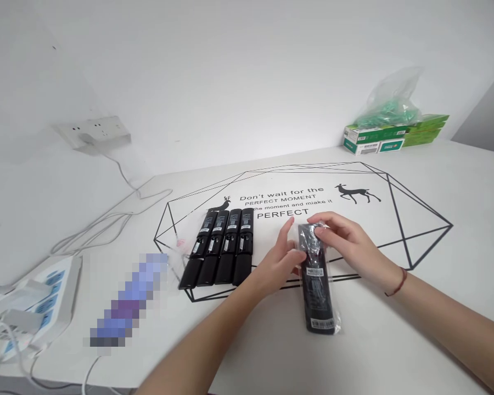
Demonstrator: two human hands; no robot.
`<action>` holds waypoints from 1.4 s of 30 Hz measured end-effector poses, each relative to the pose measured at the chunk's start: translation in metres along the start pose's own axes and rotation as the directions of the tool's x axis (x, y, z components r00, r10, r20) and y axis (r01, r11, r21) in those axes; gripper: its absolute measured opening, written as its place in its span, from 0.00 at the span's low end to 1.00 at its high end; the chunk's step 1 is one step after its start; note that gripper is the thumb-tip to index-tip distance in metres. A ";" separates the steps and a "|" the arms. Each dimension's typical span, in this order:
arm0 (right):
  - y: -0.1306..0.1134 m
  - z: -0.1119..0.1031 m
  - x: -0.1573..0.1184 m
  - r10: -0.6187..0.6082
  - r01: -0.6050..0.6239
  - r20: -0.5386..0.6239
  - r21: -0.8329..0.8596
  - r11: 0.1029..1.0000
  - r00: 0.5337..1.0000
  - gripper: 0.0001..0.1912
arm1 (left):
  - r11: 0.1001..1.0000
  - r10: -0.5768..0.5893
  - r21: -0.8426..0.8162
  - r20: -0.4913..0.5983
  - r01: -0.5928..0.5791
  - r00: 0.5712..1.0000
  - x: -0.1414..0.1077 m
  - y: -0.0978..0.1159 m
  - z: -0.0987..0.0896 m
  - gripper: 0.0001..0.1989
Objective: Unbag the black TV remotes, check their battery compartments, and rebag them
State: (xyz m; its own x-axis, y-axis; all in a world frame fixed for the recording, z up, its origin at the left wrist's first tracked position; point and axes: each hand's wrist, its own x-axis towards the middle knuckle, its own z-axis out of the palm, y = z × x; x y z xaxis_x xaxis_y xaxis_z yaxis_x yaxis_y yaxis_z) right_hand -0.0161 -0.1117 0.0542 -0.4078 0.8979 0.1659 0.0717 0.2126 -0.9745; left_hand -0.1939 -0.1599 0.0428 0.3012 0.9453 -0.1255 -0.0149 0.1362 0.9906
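Observation:
A black remote control [316, 285] in a clear plastic bag lies lengthwise before me, its labelled back facing up. My left hand [275, 266] grips its left side, with the thumb on the edge and the index finger lifted away. At the far end, my right hand [348, 238] pinches the bag and the top of the remote between thumb and fingers. To the left, several black remote controls [226, 247] rest side by side in a neat row, backs up, showing labels and what look like open battery compartments.
The white table [379, 329] carries a printed deer and lettering design. A power strip [45, 302] with plugs and cables sits at the left, near a blurred-out bluish object [127, 302]. Green-and-white boxes [374, 140] under a plastic bag [393, 107] stand at the back right.

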 end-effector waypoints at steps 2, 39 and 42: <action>-0.001 0.000 0.000 -0.001 0.001 0.000 0.009 1.000 1.000 0.13 | 0.999 -0.036 0.003 -0.017 0.036 0.999 0.002 -0.001 0.001 0.32; 0.039 -0.170 0.034 -0.082 -0.212 -0.582 -0.419 0.883 0.809 0.18 | 0.718 0.258 0.683 -0.082 -0.134 0.963 0.008 0.001 -0.015 0.21; 0.063 -0.181 0.039 -0.087 -0.240 -0.606 -0.438 0.867 0.791 0.15 | 0.676 0.239 0.725 -0.043 -0.134 0.970 0.008 -0.001 -0.016 0.20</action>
State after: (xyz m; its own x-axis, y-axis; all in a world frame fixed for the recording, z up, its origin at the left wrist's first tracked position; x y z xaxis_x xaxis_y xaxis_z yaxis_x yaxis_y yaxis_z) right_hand 0.1376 0.0062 0.0270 0.2229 0.9249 0.3080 0.5583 0.1378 -0.8181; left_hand -0.2067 -0.1473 0.0401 0.2472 0.9624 0.1129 0.6404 -0.2497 0.7263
